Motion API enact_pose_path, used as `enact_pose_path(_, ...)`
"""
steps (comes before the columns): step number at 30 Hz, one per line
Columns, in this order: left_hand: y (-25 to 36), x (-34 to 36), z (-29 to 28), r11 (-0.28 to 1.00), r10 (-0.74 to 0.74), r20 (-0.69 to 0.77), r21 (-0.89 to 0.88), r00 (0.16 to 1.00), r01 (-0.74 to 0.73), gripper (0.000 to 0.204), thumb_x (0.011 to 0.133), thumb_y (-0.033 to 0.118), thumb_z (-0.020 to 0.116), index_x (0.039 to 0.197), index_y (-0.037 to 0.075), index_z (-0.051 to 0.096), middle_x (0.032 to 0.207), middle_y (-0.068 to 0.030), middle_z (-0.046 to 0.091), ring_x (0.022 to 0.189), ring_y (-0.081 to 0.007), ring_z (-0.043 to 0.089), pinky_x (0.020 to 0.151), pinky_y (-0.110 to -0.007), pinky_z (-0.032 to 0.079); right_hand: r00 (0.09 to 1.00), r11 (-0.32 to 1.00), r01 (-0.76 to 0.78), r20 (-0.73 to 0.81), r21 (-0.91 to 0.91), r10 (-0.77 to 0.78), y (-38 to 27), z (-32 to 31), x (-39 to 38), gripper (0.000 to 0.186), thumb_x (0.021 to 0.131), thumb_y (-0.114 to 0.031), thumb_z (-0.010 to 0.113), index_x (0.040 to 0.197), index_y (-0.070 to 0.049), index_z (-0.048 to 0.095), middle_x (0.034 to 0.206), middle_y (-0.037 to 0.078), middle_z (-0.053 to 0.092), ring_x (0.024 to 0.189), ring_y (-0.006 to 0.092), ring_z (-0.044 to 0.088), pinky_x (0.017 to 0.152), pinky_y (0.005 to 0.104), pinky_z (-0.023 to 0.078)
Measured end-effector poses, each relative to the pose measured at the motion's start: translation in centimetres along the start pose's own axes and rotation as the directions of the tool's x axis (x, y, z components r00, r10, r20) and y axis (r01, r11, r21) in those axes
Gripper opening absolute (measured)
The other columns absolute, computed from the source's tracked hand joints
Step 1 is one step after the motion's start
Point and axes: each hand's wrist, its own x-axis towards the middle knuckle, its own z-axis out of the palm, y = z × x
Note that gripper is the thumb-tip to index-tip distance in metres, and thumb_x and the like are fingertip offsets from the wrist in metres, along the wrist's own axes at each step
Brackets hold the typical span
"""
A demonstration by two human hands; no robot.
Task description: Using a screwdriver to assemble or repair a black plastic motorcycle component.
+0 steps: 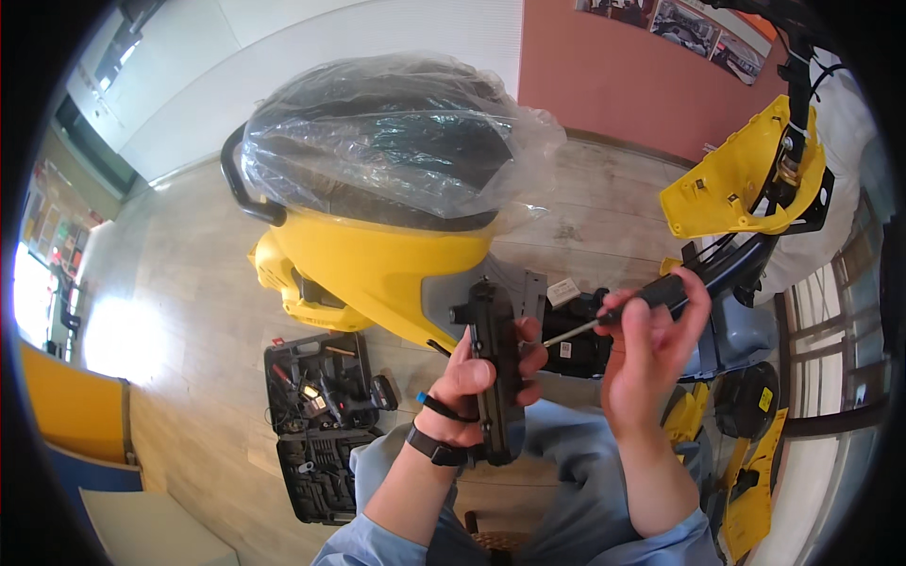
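Observation:
My left hand (460,385) is wrapped round a long black plastic part (491,354), held upright in front of me with small tabs along its edge. In my right hand (640,363) is a screwdriver (663,291) with a dark handle, gripped between thumb and fingers. Its metal shaft points left toward the black part and ends near my left fingertips; whether the tip touches the part I cannot tell. Just beyond both hands stands a yellow scooter body (377,269), its dark seat (387,156) wrapped in clear plastic film.
An open black tool case (321,424) lies on the floor to my left. A yellow cover (727,193) hangs on the steering column at the right. Yellow panels (750,491) and a dark rounded part (746,401) lie low on the right. A small white box (563,291) sits ahead.

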Motion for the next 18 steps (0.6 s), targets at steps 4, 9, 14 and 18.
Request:
enact_pose_path(4, 0.2, 0.3, -0.4, 0.992, 0.026, 0.007, 0.121, 1.000, -0.026, 0.100, 0.065, 0.036, 0.086, 0.142, 0.002, 0.032, 0.127, -0.0137, 0.051, 0.100, -0.0273, 0.056, 0.100, -0.047, 0.046, 0.927, 0.905, 0.374, 0.083, -0.202, -0.365, -0.6, -0.4, -1.3, 0.051, 0.093, -0.019, 0.056, 0.134, -0.009, 0.027, 0.091, 0.013, 0.060, 0.077, 0.0166, 0.057, 0.067, 0.0266, 0.049)
enact_pose_path(9, -0.1, 0.5, 0.4, 0.998, -0.019, 0.173, 0.063, 0.985, 0.009, 0.115, 0.065, 0.052, 0.083, 0.146, 0.001, 0.021, 0.129, -0.0135, 0.047, 0.097, -0.0239, 0.058, 0.074, -0.036, 0.054, 0.733, 0.700, 0.672, 0.352, -0.242, -0.582, -1.4, -1.2, -2.7, 0.066, 0.092, -0.023, 0.056, 0.137, -0.010, 0.010, 0.088, 0.013, 0.058, 0.064, 0.0179, 0.056, 0.051, 0.0290, 0.052)
enact_pose_path(14, -0.6, 0.5, 0.8, 1.000, -0.011, 0.175, 0.007, 0.984, 0.010, 0.110, 0.065, 0.051, 0.083, 0.144, 0.001, 0.026, 0.125, -0.0136, 0.047, 0.088, -0.0211, 0.054, 0.066, -0.031, 0.052, 0.703, 0.737, 0.667, 0.416, -0.107, -0.577, -0.8, -0.3, -2.5, 0.068, 0.092, -0.022, 0.059, 0.138, -0.015, 0.010, 0.092, 0.015, 0.060, 0.067, 0.0177, 0.060, 0.057, 0.0297, 0.058)
enact_pose_path(18, -0.4, 0.1, 1.0, 0.994, 0.048, 0.122, 0.087, 0.991, -0.059, 0.107, 0.064, 0.049, 0.085, 0.143, 0.003, 0.030, 0.122, -0.0135, 0.049, 0.085, -0.0194, 0.052, 0.067, -0.028, 0.049, 0.679, 0.736, 0.672, 0.462, -0.079, -0.571, -0.8, -0.2, -2.5, 0.067, 0.091, -0.021, 0.059, 0.136, -0.015, 0.010, 0.092, 0.015, 0.060, 0.066, 0.0178, 0.061, 0.058, 0.0311, 0.059)
